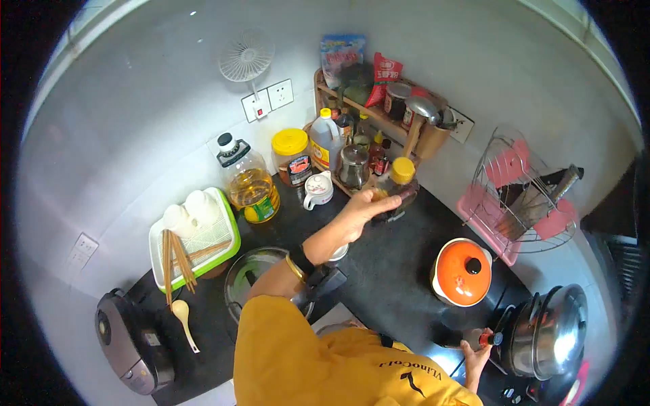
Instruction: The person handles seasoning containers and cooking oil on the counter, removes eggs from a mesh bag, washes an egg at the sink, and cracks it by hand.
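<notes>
My left hand [364,213], a band round its wrist, reaches across the black counter. It is closed round a dark jar with a yellow lid [403,170], whose body is partly covered by my fingers. Just behind it stand a lidded glass pot [354,166] and small sauce bottles [379,161]. Low on the right, my right hand [476,357] grips a bottle with a dark cap and a red neck label [485,338]. That bottle is tilted nearly sideways, its cap pointing towards the steel pot [556,331]. What is inside the bottle cannot be made out.
An orange-lidded pot [464,272] stands on the counter [389,271]. A wire rack [525,196] is at the right. Along the left are an oil jug [252,186], a green-rimmed tray [233,227] with chopsticks, a spoon [181,314] and a rice cooker [132,342].
</notes>
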Tool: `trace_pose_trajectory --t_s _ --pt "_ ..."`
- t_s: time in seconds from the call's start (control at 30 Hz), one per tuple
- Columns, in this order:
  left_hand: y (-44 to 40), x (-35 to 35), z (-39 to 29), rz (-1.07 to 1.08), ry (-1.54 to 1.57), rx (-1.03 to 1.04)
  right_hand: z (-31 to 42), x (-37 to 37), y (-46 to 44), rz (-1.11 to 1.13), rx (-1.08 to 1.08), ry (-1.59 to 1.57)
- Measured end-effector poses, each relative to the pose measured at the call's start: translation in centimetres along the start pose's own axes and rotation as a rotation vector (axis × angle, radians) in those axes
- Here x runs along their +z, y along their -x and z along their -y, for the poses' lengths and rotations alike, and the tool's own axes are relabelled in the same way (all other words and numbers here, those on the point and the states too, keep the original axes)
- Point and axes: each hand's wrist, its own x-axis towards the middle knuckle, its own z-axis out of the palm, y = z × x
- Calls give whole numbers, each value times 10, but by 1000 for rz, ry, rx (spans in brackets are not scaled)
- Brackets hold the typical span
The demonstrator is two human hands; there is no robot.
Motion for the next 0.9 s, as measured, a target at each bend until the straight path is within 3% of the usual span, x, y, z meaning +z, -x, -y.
trace_pose_trajectory --t_s 0.1,0.43,0.73,0.83,0.9 --pt "32 27 3 73 -5 -121 2 0 0 4 -77 -35" --pt "88 96 128 288 -34 -398 5 -6 0 21 -153 7" --pt "105 137 215 384 -101 -360 9 -12 -1 8 -239 95" --pt "103 147 229 406 -107 -398 28 -19 0 114 -127 112" --pt "101 156 244 344 -94 -318 19 -16 -1 92 -131 122"
